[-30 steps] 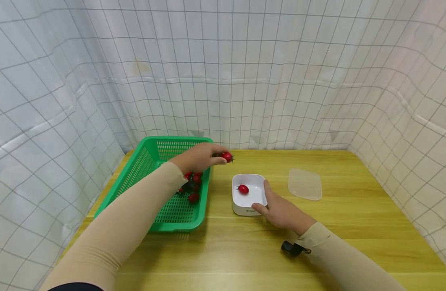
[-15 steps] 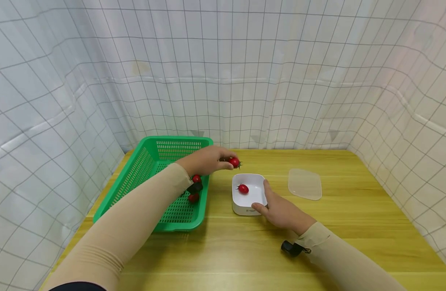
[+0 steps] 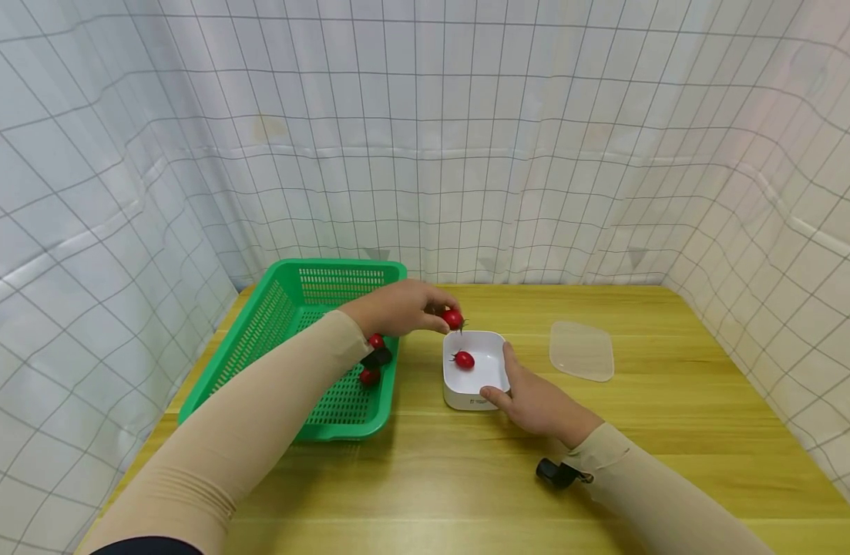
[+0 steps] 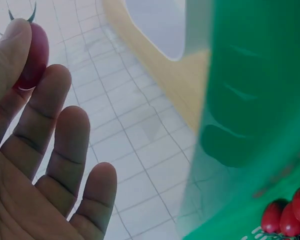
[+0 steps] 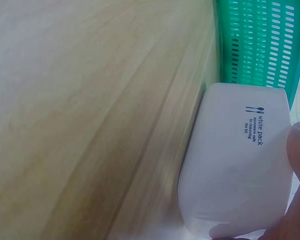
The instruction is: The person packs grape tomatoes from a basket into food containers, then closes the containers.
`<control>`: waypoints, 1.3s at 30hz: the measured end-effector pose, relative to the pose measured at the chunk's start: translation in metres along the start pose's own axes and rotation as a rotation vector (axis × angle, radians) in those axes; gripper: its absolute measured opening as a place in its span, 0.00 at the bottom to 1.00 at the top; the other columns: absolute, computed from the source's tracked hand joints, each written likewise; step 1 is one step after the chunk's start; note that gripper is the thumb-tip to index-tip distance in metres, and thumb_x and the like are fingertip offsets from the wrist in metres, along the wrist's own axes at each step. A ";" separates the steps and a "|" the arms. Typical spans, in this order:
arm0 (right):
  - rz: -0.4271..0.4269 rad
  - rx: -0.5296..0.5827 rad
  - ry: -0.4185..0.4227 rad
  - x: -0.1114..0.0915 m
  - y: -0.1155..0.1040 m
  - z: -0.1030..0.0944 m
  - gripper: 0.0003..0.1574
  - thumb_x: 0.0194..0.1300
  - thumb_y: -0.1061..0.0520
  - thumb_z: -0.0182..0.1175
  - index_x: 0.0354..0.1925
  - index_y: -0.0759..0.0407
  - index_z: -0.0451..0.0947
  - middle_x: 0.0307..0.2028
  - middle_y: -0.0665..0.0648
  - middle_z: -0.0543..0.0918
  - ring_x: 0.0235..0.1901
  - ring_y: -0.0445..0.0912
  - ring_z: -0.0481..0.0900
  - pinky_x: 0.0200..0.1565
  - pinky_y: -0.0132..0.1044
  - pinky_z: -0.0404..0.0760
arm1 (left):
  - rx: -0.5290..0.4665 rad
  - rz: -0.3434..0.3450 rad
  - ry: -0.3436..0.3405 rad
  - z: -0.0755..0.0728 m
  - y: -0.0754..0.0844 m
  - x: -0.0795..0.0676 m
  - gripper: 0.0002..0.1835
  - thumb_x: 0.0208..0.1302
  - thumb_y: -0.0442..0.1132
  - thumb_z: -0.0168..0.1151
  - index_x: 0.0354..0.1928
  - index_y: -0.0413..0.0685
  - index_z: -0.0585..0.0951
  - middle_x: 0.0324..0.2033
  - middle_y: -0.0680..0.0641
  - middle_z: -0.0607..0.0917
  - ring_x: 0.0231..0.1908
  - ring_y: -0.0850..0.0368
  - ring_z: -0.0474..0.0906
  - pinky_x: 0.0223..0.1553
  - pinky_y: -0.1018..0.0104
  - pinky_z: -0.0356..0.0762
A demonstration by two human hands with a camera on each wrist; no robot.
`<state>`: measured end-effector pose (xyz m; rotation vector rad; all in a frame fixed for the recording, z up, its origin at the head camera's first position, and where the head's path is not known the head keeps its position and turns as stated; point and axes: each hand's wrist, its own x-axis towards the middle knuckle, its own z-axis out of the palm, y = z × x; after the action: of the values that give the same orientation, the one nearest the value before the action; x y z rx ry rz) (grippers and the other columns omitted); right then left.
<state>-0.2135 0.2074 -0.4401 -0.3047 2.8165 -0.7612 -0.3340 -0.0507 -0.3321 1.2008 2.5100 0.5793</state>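
Note:
My left hand (image 3: 404, 307) pinches a cherry tomato (image 3: 453, 320) between thumb and fingertips, just above the far left corner of a white food container (image 3: 459, 398). In the left wrist view the tomato (image 4: 38, 56) shows a green stalk end, and the other fingers are spread loosely. One more cherry tomato (image 3: 464, 360) lies inside the container. My right hand (image 3: 541, 405) holds the container by its right side, thumb at the front rim. Printed lettering marks the container's wall (image 5: 235, 170) in the right wrist view.
A green perforated basket (image 3: 386, 397) stands at the left, under my left forearm, with several cherry tomatoes (image 4: 290, 220) in it. A translucent lid (image 3: 581, 351) lies flat on the wooden table (image 3: 438, 486), right of the container. A grid-patterned curtain (image 3: 466, 154) surrounds the table.
My left hand has moved right and slightly lower with the cherry tomato, from near the basket's edge to the container's far corner. My right hand and the container have stayed in place.

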 end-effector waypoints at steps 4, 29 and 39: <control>0.001 0.001 -0.002 0.000 0.001 0.000 0.66 0.79 0.32 0.54 0.84 0.67 0.28 0.79 0.72 0.62 0.73 0.63 0.72 0.73 0.60 0.70 | 0.030 0.011 -0.036 0.000 0.007 0.002 0.14 0.75 0.49 0.66 0.59 0.61 0.86 0.47 0.58 0.89 0.48 0.59 0.83 0.57 0.59 0.83; -0.012 -0.011 -0.005 0.001 0.002 -0.001 0.65 0.79 0.32 0.53 0.83 0.69 0.29 0.78 0.73 0.63 0.71 0.63 0.74 0.72 0.60 0.72 | 0.112 -0.002 -0.087 0.003 0.018 0.009 0.17 0.76 0.52 0.65 0.62 0.64 0.84 0.50 0.55 0.88 0.50 0.58 0.83 0.55 0.60 0.83; -0.018 -0.002 -0.002 0.000 0.001 -0.001 0.66 0.78 0.30 0.52 0.83 0.69 0.28 0.77 0.73 0.65 0.67 0.61 0.77 0.69 0.60 0.75 | 0.107 -0.014 -0.105 0.005 0.018 0.011 0.22 0.76 0.52 0.64 0.68 0.61 0.81 0.49 0.56 0.88 0.48 0.59 0.82 0.51 0.61 0.83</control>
<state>-0.2139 0.2090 -0.4399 -0.3320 2.8167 -0.7618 -0.3267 -0.0310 -0.3286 1.2166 2.4860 0.3732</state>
